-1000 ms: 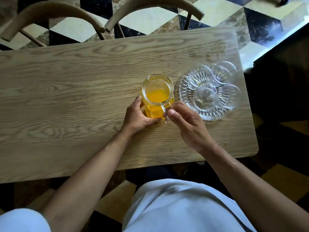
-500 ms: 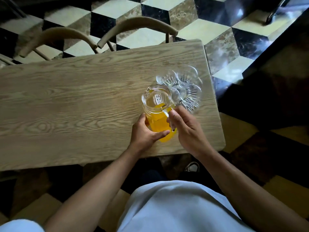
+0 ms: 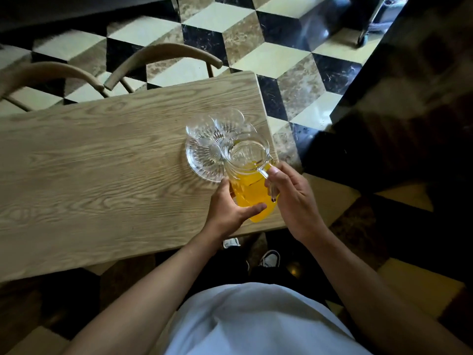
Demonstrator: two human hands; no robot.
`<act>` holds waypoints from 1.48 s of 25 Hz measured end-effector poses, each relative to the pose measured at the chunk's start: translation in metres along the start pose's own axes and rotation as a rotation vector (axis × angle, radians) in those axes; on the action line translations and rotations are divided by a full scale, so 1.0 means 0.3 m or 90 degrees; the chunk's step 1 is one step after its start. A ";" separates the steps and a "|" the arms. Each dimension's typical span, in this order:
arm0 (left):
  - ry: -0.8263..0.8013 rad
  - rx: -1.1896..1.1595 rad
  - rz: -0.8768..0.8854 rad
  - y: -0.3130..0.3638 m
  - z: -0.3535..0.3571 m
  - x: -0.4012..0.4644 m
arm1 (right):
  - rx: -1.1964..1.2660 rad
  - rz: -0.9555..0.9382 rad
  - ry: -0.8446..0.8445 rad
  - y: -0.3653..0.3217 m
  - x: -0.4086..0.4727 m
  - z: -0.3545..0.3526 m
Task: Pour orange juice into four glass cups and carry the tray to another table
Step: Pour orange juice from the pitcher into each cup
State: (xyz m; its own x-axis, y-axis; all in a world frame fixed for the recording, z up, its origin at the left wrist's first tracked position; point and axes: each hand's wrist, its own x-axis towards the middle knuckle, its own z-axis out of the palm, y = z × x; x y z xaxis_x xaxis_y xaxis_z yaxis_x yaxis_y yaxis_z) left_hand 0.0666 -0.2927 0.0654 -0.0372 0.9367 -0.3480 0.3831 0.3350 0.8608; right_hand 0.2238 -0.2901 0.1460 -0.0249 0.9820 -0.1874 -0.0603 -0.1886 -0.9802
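Above the glass tray [image 3: 202,162], juice-filled pitcher [image 3: 249,185] in both hands.

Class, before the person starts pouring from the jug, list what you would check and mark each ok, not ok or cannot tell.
1. Right hand grips the jug handle: ok.
2. Left hand supports the jug body: ok.
3. Jug holds juice: ok.
4. Cups stand upright on the tray: ok.
5. All four cups empty: cannot tell, the jug hides part of them.
6. Spout over a cup: cannot tell.
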 end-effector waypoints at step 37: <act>-0.103 -0.245 -0.187 -0.033 0.296 0.263 | -0.242 0.064 -0.073 0.009 0.367 -0.159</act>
State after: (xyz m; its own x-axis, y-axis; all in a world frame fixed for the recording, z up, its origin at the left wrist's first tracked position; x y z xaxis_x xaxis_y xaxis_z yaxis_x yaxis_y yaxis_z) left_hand 0.1419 -0.2310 -0.0034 0.0626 0.7803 -0.6222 0.0093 0.6230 0.7822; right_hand 0.2684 -0.1817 0.1195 -0.1247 0.9468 -0.2966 0.3200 -0.2446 -0.9153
